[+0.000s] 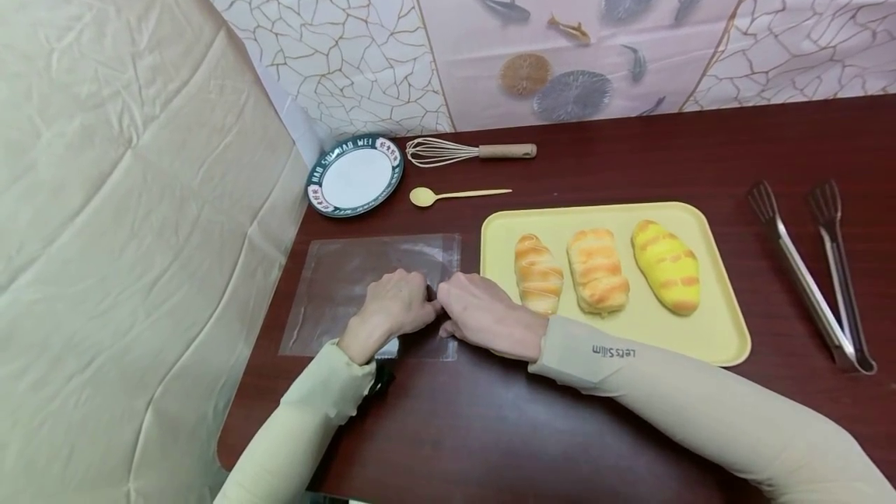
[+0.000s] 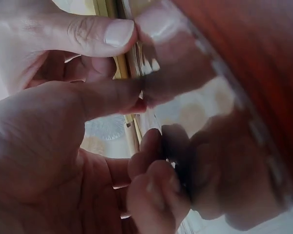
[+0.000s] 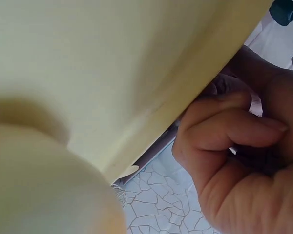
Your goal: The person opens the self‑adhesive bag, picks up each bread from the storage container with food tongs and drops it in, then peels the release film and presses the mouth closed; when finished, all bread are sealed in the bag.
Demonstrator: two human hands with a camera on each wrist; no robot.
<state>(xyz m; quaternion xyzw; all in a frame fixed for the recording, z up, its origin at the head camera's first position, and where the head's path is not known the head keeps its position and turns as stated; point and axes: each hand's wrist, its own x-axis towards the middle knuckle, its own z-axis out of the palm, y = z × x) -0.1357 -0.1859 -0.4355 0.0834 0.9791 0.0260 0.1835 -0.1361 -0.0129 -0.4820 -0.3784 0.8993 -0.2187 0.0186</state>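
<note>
Sleeves (image 1: 686,395) lead to the left hand (image 1: 388,306) and right hand (image 1: 490,313), both pinching the clear bag (image 1: 336,286) by its right edge. Just right of it, a yellow tray (image 1: 721,337) holds three breads (image 1: 598,271); tongs (image 1: 796,267) lie farther right.

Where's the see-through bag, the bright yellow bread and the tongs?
See-through bag (image 1: 336,286): head view, on its uncovered left part.
Bright yellow bread (image 1: 666,267): head view, middle of its top.
Tongs (image 1: 807,278): head view, partway along one metal arm.
</note>
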